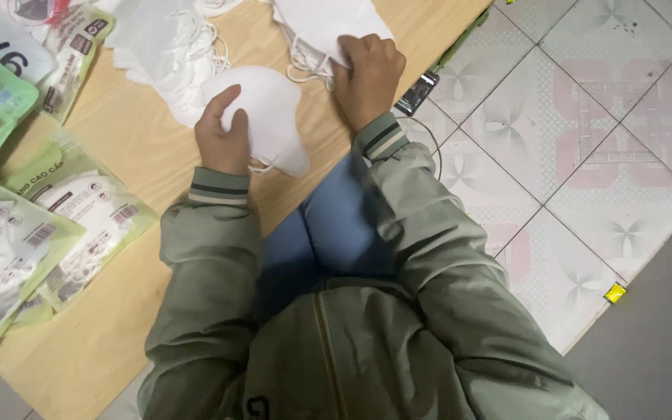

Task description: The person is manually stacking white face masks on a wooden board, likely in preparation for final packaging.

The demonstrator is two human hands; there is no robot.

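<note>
Olive-green sleeves [211, 257] reaching forward over blue trousers [328, 233]; left hand [223, 136] clasping a white folded mask [270, 117] on the wooden board [141, 148], thumb over its edge; right hand [367, 78] clenching, seemingly on another mask's [328, 23] ear loops; green-edged sealed packets [79, 210] lying leftward; loose mask pile [165, 47] sitting beyond.

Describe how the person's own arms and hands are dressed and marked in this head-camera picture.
Both arms wear the sleeves of a padded, sage-green jacket. Each sleeve ends in a ribbed knit cuff with darker and pale stripes. The left hand and right hand are bare: no gloves, rings or watch show. A zip runs down the jacket front.
</note>
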